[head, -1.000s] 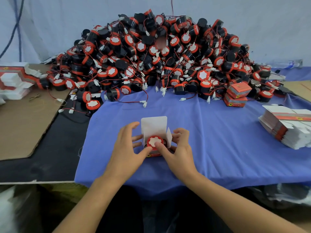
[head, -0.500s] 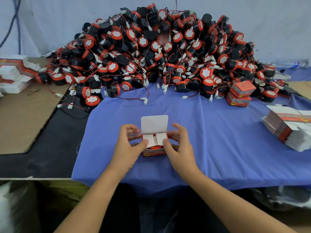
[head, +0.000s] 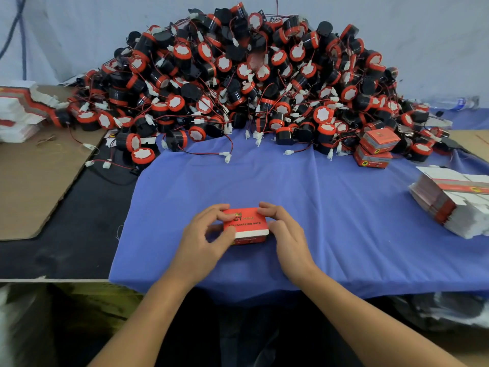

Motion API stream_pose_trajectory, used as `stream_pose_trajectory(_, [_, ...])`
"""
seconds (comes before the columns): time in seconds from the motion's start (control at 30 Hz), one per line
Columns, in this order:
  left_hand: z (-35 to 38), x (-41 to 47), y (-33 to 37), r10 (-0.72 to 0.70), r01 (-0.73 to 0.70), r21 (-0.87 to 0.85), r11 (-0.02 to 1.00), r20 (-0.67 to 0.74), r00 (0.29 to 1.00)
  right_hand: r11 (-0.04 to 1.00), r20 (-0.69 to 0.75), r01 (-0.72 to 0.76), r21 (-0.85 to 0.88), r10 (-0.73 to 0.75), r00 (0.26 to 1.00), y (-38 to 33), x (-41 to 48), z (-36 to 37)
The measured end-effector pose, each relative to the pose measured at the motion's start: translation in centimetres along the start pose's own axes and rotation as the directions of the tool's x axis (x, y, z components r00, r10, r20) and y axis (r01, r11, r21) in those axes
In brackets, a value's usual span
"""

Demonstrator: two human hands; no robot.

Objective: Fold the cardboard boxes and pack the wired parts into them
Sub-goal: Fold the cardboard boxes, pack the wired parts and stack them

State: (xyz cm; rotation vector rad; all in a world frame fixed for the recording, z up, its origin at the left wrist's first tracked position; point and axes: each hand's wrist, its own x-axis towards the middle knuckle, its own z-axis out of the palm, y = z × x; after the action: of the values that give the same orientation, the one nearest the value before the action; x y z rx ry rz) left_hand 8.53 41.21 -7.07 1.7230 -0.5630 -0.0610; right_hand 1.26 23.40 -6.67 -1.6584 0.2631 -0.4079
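From the head camera, a small red cardboard box (head: 246, 225) sits on the blue cloth (head: 330, 207), near the front edge of the table and about midway across. Its lid is folded down, with a white strip showing along the near edge.

Both hands are on it. The left hand (head: 203, 239) is at the box's left side, fingers curled over the far-left corner and the thumb against the near-left side. The right hand (head: 288, 234) mirrors it on the right, fingers bent over the far-right edge of the lid. So the box lies between the two hands, gripped from both sides.

Far behind it rises a big heap of wired parts (head: 251, 83), black with red and white caps, wires trailing onto the cloth. At the heap's right foot two closed red boxes (head: 375, 147) are stacked. Further right and nearer lies a stack of flat box blanks (head: 455, 202). On the left there is another stack of blanks (head: 18, 109) and a brown cardboard sheet (head: 34, 181).
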Motion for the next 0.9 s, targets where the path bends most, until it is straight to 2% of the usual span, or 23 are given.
stream_pose_trajectory(0.07, [0.07, -0.20, -0.30, 0.055, -0.057, 0.102, 0.993, 0.023, 0.998, 1.000, 0.037, 0.008, -0.007, -0.007, 0.999, 0.17, -0.14, -0.01])
stream_pose_trajectory(0.33, [0.05, -0.05, -0.80, 0.142, -0.141, 0.204, 0.969, 0.010, 0.990, 0.997, 0.041, 0.075, -0.014, -0.074, 0.996, 0.20, -0.17, 0.01])
stream_pose_trajectory(0.63, [0.34, -0.09, -0.35, 0.140, -0.125, 0.195, 0.973, -0.065, 0.988, 0.995, 0.000, 0.094, -0.033, -0.094, 0.996, 0.00, -0.31, 0.26])
stream_pose_trajectory(0.9, [0.19, -0.26, -0.67, 0.222, -0.183, 0.308, 0.934, -0.096, 0.970, 0.982, -0.007, 0.180, -0.057, -0.180, 0.984, 0.01, -0.48, 0.28])
